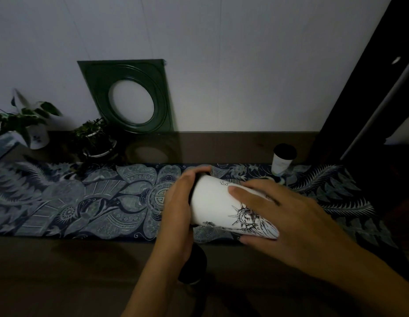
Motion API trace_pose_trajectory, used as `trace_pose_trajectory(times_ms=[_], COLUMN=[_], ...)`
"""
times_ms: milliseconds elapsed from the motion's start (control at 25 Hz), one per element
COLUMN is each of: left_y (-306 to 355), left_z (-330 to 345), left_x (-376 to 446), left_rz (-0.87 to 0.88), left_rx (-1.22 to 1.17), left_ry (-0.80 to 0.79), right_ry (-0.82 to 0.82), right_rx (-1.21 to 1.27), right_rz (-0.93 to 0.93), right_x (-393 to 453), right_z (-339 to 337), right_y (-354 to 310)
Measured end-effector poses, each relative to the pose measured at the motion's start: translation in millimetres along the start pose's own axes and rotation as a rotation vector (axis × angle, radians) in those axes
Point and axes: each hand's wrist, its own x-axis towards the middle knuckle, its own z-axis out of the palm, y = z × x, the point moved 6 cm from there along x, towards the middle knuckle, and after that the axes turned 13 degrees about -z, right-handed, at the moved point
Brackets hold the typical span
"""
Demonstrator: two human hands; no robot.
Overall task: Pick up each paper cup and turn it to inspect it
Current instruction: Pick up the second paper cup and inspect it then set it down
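A white paper cup point(212, 202) with a black Statue of Liberty drawing lies on its side in the air above the table runner, held between both hands. My left hand point(178, 202) grips its dark-lidded end on the left. My right hand point(281, 216) wraps over its bottom end on the right, fingers across the drawing. A second white paper cup point(282, 161) with a black lid stands upright at the back right. A dark cup-like object point(194, 264) stands below my left wrist, mostly hidden.
A blue patterned runner point(84, 202) crosses the brown table point(61, 271). Two potted plants point(32, 126) point(96, 138) stand at the back left. A dark green square frame point(130, 94) with a round opening leans on the wall. Dark furniture point(370, 99) rises on the right.
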Motion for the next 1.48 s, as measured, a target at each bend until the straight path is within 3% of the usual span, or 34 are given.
trace_pose_trajectory(times_ms=[40, 160, 200, 240, 280, 320, 400, 440, 480, 560, 680, 720, 800, 840, 920, 960, 1000, 1040, 1080, 1200, 1240, 1280, 1320, 1440, 1480], left_y=[2.4, 9.3, 10.1, 9.5, 8.2, 6.3, 0.2, -2.0, -2.4, 1.1, 8.8, 8.9, 5.9, 4.0, -2.0, -3.6, -3.3, -1.8, 0.6, 6.2, 6.3, 5.5, 4.1, -3.5, -3.4], left_z=[0.7, 2.3, 2.6, 2.3, 1.8, 1.0, 0.3, -0.3, -0.4, -1.1, -2.5, -2.3, -4.0, -5.3, -7.7, -7.9, -7.7, -7.5, -7.4, -6.5, -6.9, -7.2, -7.7, -8.8, -8.8], left_x=[-1.2, -4.5, -4.4, -3.8, -2.1, 0.3, 4.6, 5.8, 6.4, 5.8, 1.9, 1.8, 4.8, 6.9, 11.0, 11.9, 11.1, 9.3, 7.2, 0.3, -0.3, 0.3, 1.6, 5.4, 5.1], left_rz=[0.033, 0.130, 0.138, 0.130, 0.110, 0.076, -0.027, -0.064, -0.074, 0.005, 0.185, 0.198, 0.157, 0.109, -0.019, -0.062, -0.073, -0.054, -0.015, 0.110, 0.117, 0.104, 0.071, -0.073, -0.092], left_rx=[-0.002, -0.018, -0.025, -0.037, -0.050, -0.057, -0.051, -0.047, -0.041, -0.013, 0.031, 0.033, 0.032, 0.025, -0.017, -0.040, -0.050, -0.053, -0.056, -0.018, -0.010, -0.017, -0.034, -0.044, -0.046], left_ry=[-0.029, -0.102, -0.104, -0.096, -0.084, -0.069, -0.050, -0.052, -0.057, -0.062, -0.088, -0.101, -0.077, -0.039, -0.001, -0.010, -0.027, -0.051, -0.083, -0.133, -0.123, -0.108, -0.086, -0.052, -0.061], right_ry=[0.023, 0.175, 0.200, 0.164, 0.135, 0.095, -0.018, -0.025, -0.025, 0.044, 0.147, 0.154, 0.108, 0.080, -0.006, -0.010, -0.001, 0.030, 0.060, 0.208, 0.201, 0.154, 0.106, -0.018, -0.022], right_rx=[0.156, 1.205, 1.397, 1.480, 1.415, 1.172, 0.342, 0.059, -0.029, 0.199, 1.268, 1.441, 1.416, 1.170, 0.365, 0.078, -0.026, 0.013, 0.223, 1.318, 1.472, 1.488, 1.311, 0.156, -0.020], right_rz=[0.097, 0.652, 0.800, 0.816, 0.737, 0.569, 0.155, 0.006, -0.049, 0.112, 0.704, 0.825, 0.728, 0.553, 0.138, -0.026, -0.101, -0.090, 0.028, 0.655, 0.769, 0.770, 0.661, 0.037, -0.085], right_x=[-0.5, -10.9, -15.2, -12.3, -7.4, -2.6, 5.2, 6.4, 4.9, 3.6, -7.6, -11.6, -4.9, 0.5, 9.5, 10.5, 9.9, 9.2, 9.7, -2.7, -5.7, -3.7, -0.1, 13.2, 13.0], right_z=[-0.5, 11.4, 19.4, 22.6, 20.5, 13.4, -0.6, -1.5, 1.1, 4.2, 22.1, 29.5, 28.4, 22.4, 8.7, 7.0, 6.3, 5.3, 3.9, 21.8, 30.4, 32.0, 27.2, 1.2, -0.5], right_y=[4.5, 15.0, 18.7, 15.6, 12.8, 11.6, 7.8, 1.6, -0.3, 6.9, 16.5, 17.8, 11.8, 10.6, 8.6, 2.7, 0.1, 1.6, 8.3, 20.8, 20.3, 17.9, 17.1, 7.1, 1.3])
